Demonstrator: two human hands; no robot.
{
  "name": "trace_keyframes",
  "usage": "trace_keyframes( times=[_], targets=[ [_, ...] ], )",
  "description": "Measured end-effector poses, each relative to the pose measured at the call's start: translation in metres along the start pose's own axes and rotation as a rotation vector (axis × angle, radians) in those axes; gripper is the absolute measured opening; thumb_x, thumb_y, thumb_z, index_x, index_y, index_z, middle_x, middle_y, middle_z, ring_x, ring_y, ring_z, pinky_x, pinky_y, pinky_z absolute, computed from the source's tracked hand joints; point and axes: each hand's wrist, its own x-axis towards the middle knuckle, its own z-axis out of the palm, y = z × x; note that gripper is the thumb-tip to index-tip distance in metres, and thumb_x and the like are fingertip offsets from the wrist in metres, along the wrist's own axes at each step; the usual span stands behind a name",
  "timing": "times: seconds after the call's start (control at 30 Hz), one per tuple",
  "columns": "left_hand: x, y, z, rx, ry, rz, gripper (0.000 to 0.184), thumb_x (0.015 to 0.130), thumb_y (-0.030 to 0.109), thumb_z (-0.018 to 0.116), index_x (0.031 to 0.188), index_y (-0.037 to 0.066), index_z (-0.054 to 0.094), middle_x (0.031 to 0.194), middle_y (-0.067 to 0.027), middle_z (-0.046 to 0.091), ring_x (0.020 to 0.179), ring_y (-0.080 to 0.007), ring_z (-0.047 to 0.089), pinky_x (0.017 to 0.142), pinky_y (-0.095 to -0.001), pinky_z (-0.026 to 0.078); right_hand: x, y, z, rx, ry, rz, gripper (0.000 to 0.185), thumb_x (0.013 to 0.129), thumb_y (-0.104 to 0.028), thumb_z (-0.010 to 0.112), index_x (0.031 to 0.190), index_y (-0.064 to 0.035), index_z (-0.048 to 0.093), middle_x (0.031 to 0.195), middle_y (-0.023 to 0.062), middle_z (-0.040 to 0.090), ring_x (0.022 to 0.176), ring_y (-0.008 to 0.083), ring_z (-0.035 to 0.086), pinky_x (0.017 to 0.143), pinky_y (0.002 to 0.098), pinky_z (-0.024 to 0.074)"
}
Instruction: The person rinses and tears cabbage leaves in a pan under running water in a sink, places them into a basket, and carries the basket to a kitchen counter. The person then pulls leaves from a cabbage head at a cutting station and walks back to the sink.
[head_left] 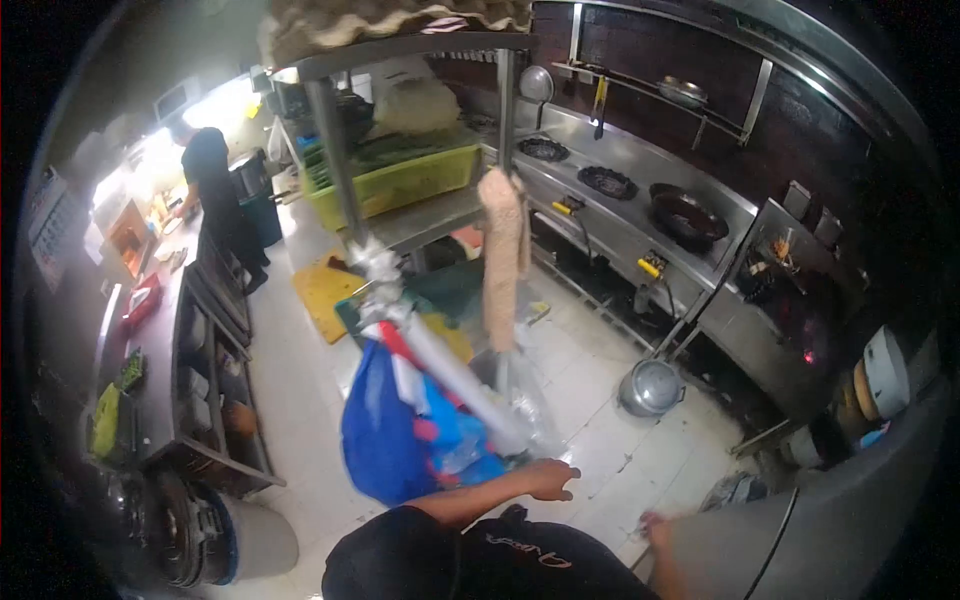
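My left hand (pixel 548 480) reaches out in front of my body above the tiled floor, fingers slightly apart and nothing in them. Just left of it hang blue, red and white plastic bags (pixel 385 430) and clear plastic, beside a metal post of the rack. A beige cloth (pixel 503 260) is draped on that post. My right hand (pixel 655 530) is low at the right, by the edge of a grey surface (pixel 740 550); it is small and blurred, so its fingers cannot be made out.
A lidded metal pot (pixel 651 388) stands on the floor before the steel stove counter (pixel 640 205). A yellow-green crate (pixel 400 190) rests on the rack. Another person (pixel 215 190) stands at the left counter (pixel 165 370). A large white bucket (pixel 262 540) is at the lower left.
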Motion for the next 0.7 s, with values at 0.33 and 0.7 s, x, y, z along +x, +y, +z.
trace_keyframes(
  times=[0.33,0.7],
  targets=[
    [0.189,-0.033,-0.138,-0.088,0.285,0.013,0.05,0.081,0.031,0.056,0.122,0.004,0.044,0.111,-0.0196,0.054,0.104,-0.0338,0.051,0.09,-0.0395,0.04,0.058,0.071,-0.063,-0.156,-0.167,0.56,0.022,0.081,-0.022,0.053,0.089,-0.002,0.058,0.071,0.0074,0.061,0.054,0.0183,0.058,0.05,0.032,0.0461],
    [0.268,-0.101,-0.217,-0.178,0.486,-0.394,0.049,0.079,0.031,0.057,0.119,0.004,0.047,0.109,-0.0208,0.054,0.103,-0.034,0.052,0.088,-0.041,0.041,0.473,-0.075,-0.228,-0.287,-0.039,0.076,0.02,0.079,-0.023,0.053,0.075,-0.0044,0.06,0.058,0.0079,0.058,0.047,0.0195,0.054,0.044,0.0335,0.0433]
  ],
)
